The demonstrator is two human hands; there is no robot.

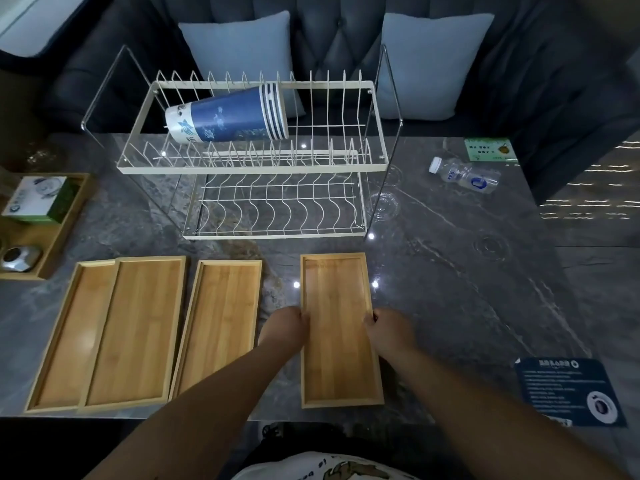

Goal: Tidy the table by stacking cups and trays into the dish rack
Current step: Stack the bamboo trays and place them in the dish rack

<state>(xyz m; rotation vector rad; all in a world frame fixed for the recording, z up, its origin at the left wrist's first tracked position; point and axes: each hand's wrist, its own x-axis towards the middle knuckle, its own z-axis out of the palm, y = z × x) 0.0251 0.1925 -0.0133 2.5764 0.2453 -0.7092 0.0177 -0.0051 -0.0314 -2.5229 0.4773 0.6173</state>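
Here, the left hand (289,323) and the right hand (386,329) each hold one long side of a wooden tray (337,327), fingers curled over its edges, and the tray lies flat on the grey table (467,271) in front of the white wire dish rack (256,154). A stack of blue cups (228,116) lies on its side in the top shelf of the rack, and the bottom shelf has nothing in it. Three more wooden trays (135,330) lie flat to the left, and the two on the far left overlap.
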